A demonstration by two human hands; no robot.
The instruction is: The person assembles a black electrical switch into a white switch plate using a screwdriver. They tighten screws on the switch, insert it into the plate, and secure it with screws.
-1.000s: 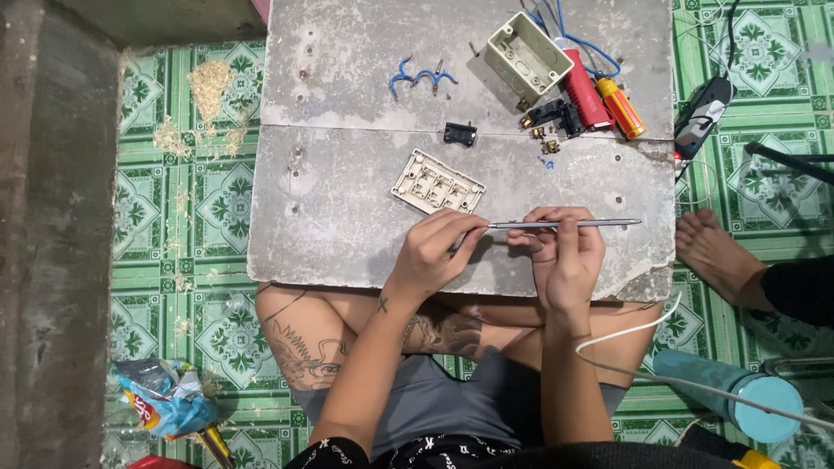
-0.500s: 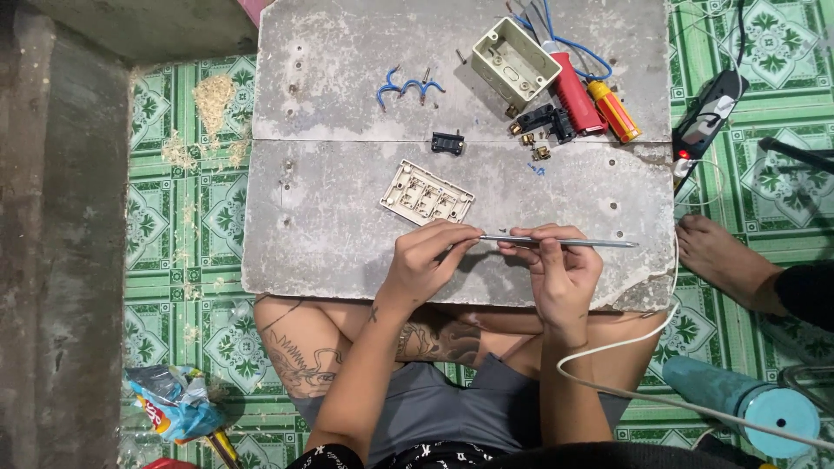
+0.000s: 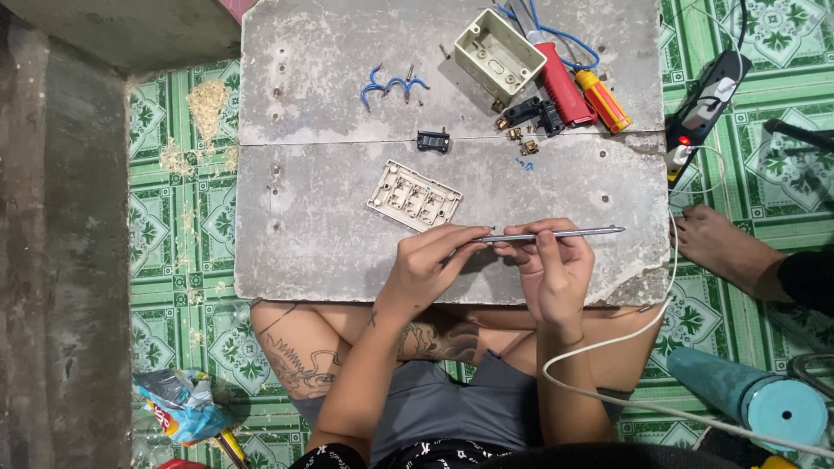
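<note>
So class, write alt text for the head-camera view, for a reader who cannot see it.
A seated person's left hand and right hand together hold a thin grey metal rod over a grey concrete slab. On the slab lie a cream plastic switch plate, a cream junction box and screwdrivers.

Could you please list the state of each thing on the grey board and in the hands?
Left hand: pinching the thin grey metal rod, held level.
Right hand: gripping the same rod.
Cream rectangular switch plate: lying flat, untouched.
Cream plastic wall box: open side up.
Black power strip: red light lit.
</note>
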